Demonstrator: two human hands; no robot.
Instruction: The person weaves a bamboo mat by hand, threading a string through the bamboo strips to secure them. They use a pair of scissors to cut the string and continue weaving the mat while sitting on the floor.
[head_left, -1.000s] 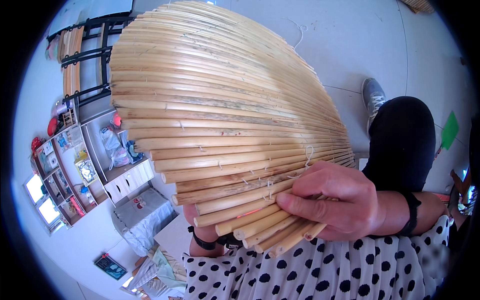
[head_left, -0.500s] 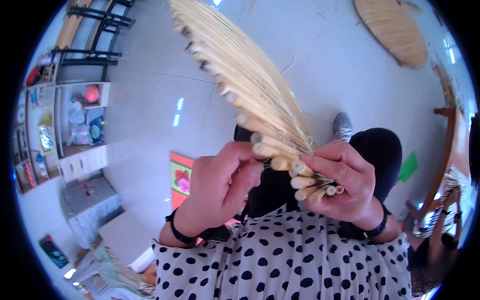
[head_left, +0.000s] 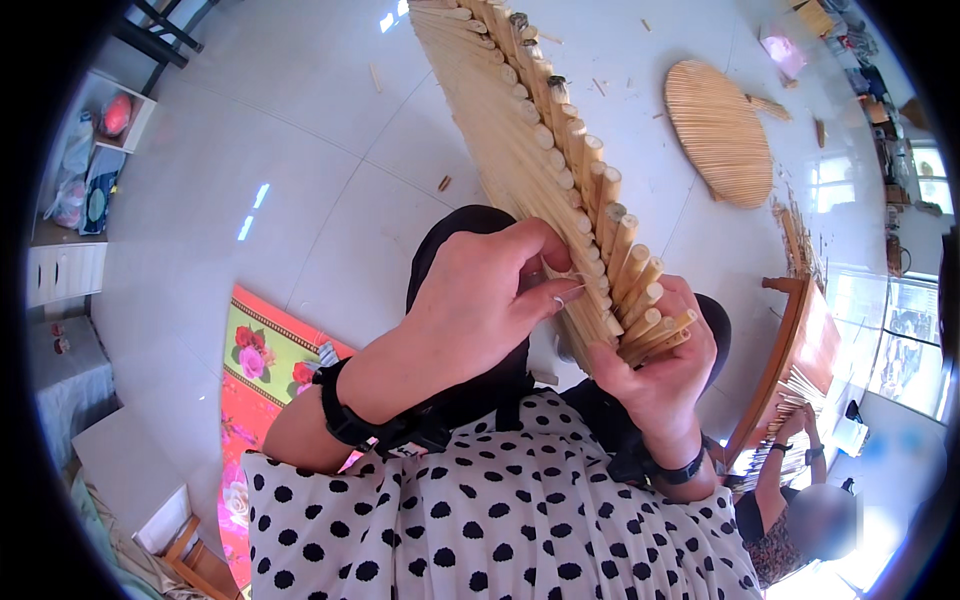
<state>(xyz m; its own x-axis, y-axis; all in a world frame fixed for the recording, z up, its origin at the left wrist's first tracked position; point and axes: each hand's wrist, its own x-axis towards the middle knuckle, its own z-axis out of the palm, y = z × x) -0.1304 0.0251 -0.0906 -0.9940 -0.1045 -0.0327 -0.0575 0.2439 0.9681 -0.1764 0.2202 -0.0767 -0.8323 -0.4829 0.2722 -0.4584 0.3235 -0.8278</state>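
Note:
A mat of pale plant stalks (head_left: 482, 110), bound side by side, stands slanting up from my lap toward the top of the view. Its round cut ends (head_left: 545, 135) form two rows along the edge facing me. My right hand (head_left: 665, 385) grips its near lower end, thumb in front and fingers behind the stalks. Close to the edge, my left hand (head_left: 480, 285) is closed in a pinch on a thin white thread (head_left: 570, 288) that runs to the stalks. Whether a needle is in those fingers cannot be made out.
A round stalk mat (head_left: 718, 130) lies on the tiled floor at the far right, with stalk scraps around it. To the left is a red floral mat (head_left: 245, 400). A wooden bench (head_left: 790, 350) stands at right, where another person (head_left: 775, 490) handles stalks.
The stalk mat has been turned so that its other face shows and its cut ends point right. My left hand has moved onto that face, and the view has swung right.

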